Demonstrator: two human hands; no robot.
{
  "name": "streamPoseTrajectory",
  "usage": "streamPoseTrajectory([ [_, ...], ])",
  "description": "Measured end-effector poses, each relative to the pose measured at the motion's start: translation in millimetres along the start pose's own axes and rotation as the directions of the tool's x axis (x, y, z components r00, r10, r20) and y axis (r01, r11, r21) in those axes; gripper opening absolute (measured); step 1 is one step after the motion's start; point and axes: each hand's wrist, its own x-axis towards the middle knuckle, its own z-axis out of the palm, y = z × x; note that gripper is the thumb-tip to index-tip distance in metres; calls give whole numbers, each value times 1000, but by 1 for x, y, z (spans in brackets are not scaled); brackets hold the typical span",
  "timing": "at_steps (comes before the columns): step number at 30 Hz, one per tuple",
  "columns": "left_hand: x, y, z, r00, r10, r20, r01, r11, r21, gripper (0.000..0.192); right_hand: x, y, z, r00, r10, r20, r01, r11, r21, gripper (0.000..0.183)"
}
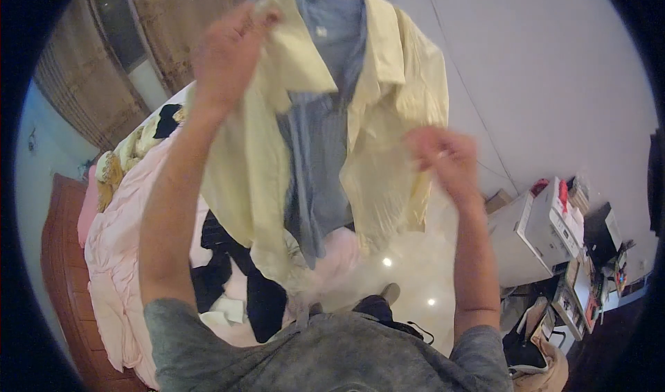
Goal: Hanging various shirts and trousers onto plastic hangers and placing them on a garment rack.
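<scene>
A pale yellow collared shirt (384, 43) hangs open in front of me, its front panels spread apart. Between them shows a blue-grey garment (332, 54) with a small white label at its neck; whether it is a separate shirt or a lining I cannot tell. My left hand (228, 54) is raised at the upper left and pinches the shirt's collar near its left end. Lower on the other side, my right hand (444, 155) is blurred, fingers curled, beside the yellow right panel. Whether it grips any fabric is unclear.
At left, a bed with a wooden headboard (65, 267) bears a pink quilt (119, 267) and dark clothes (265, 303). Wardrobe doors (176, 23) stand behind. A white appliance (550, 236) and cluttered shelving (569, 293) are at right, beyond the shiny floor (410, 272).
</scene>
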Motion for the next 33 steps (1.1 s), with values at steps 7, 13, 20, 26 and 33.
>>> streamPoseTrajectory([
  [7, 64, 84, 108, 982, 128, -138, -140, 986, -87, 32, 69, 80, -210, 850, -352, -392, 213, 910, -357, 73],
  [13, 101, 144, 208, 931, 297, -210, -258, 946, 198, 26, 36, 223, -220, 927, 262, 270, -60, 812, -580, 59],
  [20, 126, 144, 310, 991, -95, -99, 78, 984, -160, 34, 42, 222, -297, 965, 4, -262, -151, 828, -541, 30],
  [26, 126, 164, 404, 994, -112, -2, 109, 971, -213, 40, 151, 239, -230, 911, -375, -170, 230, 806, -545, 42],
  [33, 120, 112, 485, 951, -280, 134, 302, 935, -187, 37, 244, 322, -272, 956, 16, 291, 59, 968, -245, 28],
])
